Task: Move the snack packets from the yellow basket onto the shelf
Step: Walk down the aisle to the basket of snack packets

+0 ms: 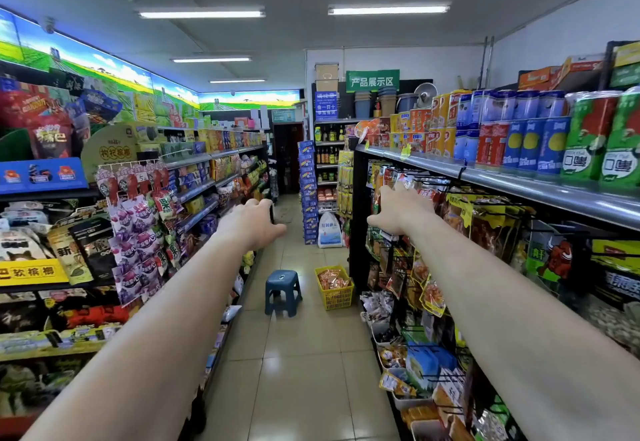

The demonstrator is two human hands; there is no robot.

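Flanking a tiled aisle floor (304,371), stocked shelves; left hand (254,224) and right hand (398,212) empty, fingers spread.

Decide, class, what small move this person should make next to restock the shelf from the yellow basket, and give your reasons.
Probably step forward along the aisle and lower the hands toward the yellow basket. Both the left hand and right hand are stretched out and seem to hold nothing, while the snack packets lie in the basket on the floor farther down the aisle, beside the blue stool.
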